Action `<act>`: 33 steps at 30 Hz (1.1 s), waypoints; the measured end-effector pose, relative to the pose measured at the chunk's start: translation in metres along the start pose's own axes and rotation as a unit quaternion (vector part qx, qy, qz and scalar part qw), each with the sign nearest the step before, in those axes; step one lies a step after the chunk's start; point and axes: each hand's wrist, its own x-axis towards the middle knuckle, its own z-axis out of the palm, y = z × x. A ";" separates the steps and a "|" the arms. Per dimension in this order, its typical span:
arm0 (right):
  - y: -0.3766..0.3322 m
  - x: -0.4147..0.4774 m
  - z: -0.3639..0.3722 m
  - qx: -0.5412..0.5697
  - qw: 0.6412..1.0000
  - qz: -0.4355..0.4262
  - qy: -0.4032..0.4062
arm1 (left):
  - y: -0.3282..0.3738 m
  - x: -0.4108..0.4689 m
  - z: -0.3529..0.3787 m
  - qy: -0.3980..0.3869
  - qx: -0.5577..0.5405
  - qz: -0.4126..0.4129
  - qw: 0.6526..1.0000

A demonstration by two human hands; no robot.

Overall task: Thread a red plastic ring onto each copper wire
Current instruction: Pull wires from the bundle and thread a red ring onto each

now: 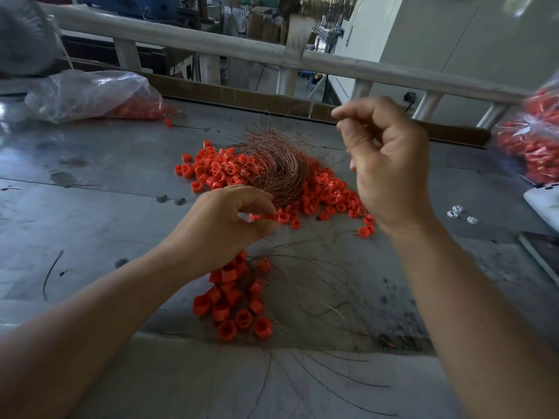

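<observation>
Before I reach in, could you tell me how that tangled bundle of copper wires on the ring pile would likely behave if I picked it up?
The copper wire bundle would probably feel light and springy: its strands are thin and curve loosely. It looks apt to snag, since stray ends stick out over the red rings, so a few may lift with it. It likely sags rather than holding shape.

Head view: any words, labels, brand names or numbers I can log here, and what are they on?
None can be read.
Red rings: no marking visible.
Plastic bags: clear, no print visible.
White object at the right edge: small dark marks, too small and blurred to read.
Grey cabinet behind the rail: no legible label.
</observation>
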 end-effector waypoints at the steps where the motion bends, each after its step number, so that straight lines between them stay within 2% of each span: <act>1: -0.002 0.001 -0.002 -0.020 1.000 0.007 -0.021 | 0.000 -0.001 -0.002 0.013 -0.010 0.002 1.000; 4: -0.007 -0.010 0.000 -0.027 0.992 0.056 -0.106 | 0.002 -0.005 -0.007 0.040 -0.038 0.018 0.998; 7: -0.011 -0.028 0.007 -0.034 0.987 0.058 -0.147 | 0.010 -0.006 -0.011 0.037 -0.133 -0.005 0.990; 12: -0.016 -0.035 0.010 -0.019 0.989 0.031 -0.140 | 0.018 -0.011 -0.011 0.040 -0.221 -0.010 0.974; 20: -0.016 -0.039 0.010 -0.044 0.986 0.016 -0.163 | 0.023 -0.014 -0.014 0.015 -0.264 0.005 0.964; 24: -0.018 -0.041 0.009 -0.017 0.981 0.029 -0.190 | 0.026 -0.015 -0.016 0.017 -0.276 0.002 0.961; 33: -0.021 -0.039 0.008 0.024 0.989 0.064 -0.135 | 0.025 -0.014 -0.017 0.022 -0.285 -0.019 0.958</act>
